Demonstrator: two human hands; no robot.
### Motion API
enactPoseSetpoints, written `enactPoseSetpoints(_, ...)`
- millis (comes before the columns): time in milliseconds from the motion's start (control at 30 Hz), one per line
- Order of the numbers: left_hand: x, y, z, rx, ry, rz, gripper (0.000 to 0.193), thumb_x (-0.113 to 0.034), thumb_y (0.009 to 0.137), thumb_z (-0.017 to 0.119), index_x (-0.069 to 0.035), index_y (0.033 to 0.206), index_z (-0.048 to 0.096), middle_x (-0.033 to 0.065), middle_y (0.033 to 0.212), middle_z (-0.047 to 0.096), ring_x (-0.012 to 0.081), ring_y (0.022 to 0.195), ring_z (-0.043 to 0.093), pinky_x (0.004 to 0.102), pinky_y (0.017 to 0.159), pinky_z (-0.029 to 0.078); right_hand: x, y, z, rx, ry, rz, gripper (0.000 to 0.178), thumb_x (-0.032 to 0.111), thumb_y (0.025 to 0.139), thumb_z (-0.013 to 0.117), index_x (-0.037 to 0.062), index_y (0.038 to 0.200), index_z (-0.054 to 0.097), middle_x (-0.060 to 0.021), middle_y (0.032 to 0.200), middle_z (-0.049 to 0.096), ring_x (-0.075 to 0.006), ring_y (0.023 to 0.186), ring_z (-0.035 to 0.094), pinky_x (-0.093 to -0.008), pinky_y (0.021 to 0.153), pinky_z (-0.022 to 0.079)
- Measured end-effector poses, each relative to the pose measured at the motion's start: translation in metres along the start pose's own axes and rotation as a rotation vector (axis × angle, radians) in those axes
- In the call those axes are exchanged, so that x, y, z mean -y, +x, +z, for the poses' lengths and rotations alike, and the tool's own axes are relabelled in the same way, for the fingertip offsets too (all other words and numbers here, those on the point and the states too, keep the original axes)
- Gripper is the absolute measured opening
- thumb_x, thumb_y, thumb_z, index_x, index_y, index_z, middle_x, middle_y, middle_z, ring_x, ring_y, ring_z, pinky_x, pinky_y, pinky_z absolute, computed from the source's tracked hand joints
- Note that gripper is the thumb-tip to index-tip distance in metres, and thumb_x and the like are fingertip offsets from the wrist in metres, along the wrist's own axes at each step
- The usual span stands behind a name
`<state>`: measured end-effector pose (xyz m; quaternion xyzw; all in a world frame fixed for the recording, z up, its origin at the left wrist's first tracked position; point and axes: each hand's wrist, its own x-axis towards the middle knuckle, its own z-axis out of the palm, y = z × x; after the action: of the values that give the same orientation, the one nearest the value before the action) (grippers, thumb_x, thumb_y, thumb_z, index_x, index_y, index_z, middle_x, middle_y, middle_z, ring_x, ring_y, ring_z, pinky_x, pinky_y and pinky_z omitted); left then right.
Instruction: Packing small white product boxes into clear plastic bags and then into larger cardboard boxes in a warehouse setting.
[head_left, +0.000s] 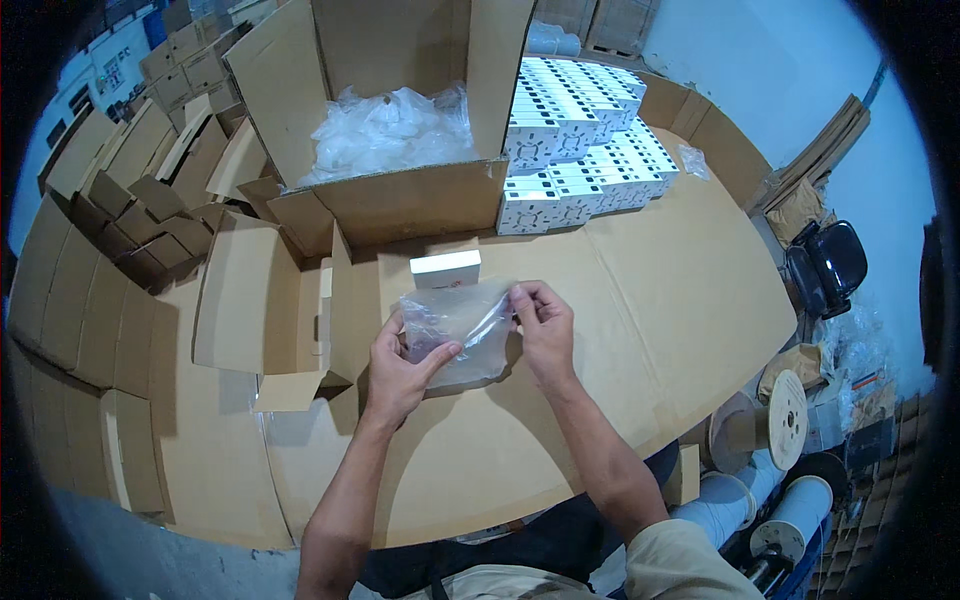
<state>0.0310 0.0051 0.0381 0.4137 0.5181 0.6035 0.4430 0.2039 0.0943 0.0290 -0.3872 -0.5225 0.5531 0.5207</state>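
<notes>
A pale sleeve (690,560) was nearest my camera, behind the right hand (547,332), which pinched the clear bag (468,325). I saw the left hand (400,376) hold its other side, probably to keep the film spread; a white box (445,268) stood beyond both hands.

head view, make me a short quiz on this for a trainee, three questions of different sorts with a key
1. Multiple choice: which of the person's hands grip the clear plastic bag?
a) left only
b) right only
c) both

2. True or false: the stacked white boxes stand to the right of the large open carton.

3. Fill in the blank: the visible part of the single box just beyond the bag is mostly ____ in colour.

Key:
1. c: the left hand and the right hand both hold it.
2. True.
3. White.
</notes>
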Motion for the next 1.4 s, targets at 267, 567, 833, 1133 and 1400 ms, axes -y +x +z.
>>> enactPoseSetpoints(267, 0.002, -0.004, 0.003, 0.051, 0.079, 0.006, 0.045, -0.008, 0.084, 0.082, 0.0, 0.122, 0.06, 0.0088, 0.11, 0.071, 0.0156, 0.1, 0.068, 0.0305, 0.089, 0.056, 0.03, -0.006, -0.002, 0.014, -0.492, -0.632, 0.032, 0.01, 0.081, 0.077, 0.006, 0.112, 0.069, -0.0108, 0.122, 0.065, -0.0258, 0.11, 0.06, -0.0361, 0.087, 0.051)
enactPoseSetpoints(567, 0.001, -0.007, 0.006, 0.064, 0.206, 0.09, 0.036, -0.008, 0.084, 0.081, 0.0, 0.114, 0.064, 0.0082, 0.102, 0.073, 0.0131, 0.092, 0.068, 0.0308, 0.084, 0.056, 0.032, -0.011, 0.005, 0.106, -0.616, -0.694, 0.029, 0.003, 0.075, 0.08, 0.0092, 0.103, 0.074, -0.0107, 0.129, 0.062, -0.0297, 0.117, 0.055, -0.0395, 0.09, 0.05)
enactPoseSetpoints(833, -0.003, -0.007, 0.002, 0.074, 0.299, 0.071, 0.039, -0.01, 0.085, 0.081, -0.001, 0.117, 0.062, 0.009, 0.106, 0.071, 0.0148, 0.097, 0.068, 0.0316, 0.086, 0.055, 0.029, -0.011, 0.007, 0.103, -0.604, -0.713, 0.02, 0.001, 0.075, 0.08, 0.0081, 0.092, 0.074, -0.0109, 0.126, 0.063, -0.0296, 0.116, 0.056, -0.0396, 0.089, 0.05)
enactPoseSetpoints(1133, 0.002, -0.003, 0.003, -0.055, 0.397, -0.02, 0.033, -0.012, 0.084, 0.08, 0.0, 0.107, 0.061, 0.0113, 0.098, 0.072, 0.0173, 0.092, 0.07, 0.0342, 0.081, 0.055, 0.024, -0.017, 0.007, 0.142, -0.756, -0.846, 0.019, 0.002, 0.072, 0.081, 0.0078, 0.088, 0.072, -0.0081, 0.107, 0.064, -0.0281, 0.1, 0.059, -0.0401, 0.083, 0.048)
enactPoseSetpoints(1400, 0.003, -0.005, 0.006, -0.023, 0.396, 0.085, 0.03, -0.01, 0.083, 0.08, 0.0, 0.106, 0.064, 0.0151, 0.096, 0.075, 0.0213, 0.09, 0.073, 0.036, 0.078, 0.057, 0.043, -0.013, 0.003, 0.382, -0.884, -0.77, 0.026, 0.006, 0.075, 0.078, 0.0095, 0.098, 0.067, -0.0075, 0.09, 0.069, -0.0256, 0.087, 0.066, -0.0398, 0.084, 0.049)
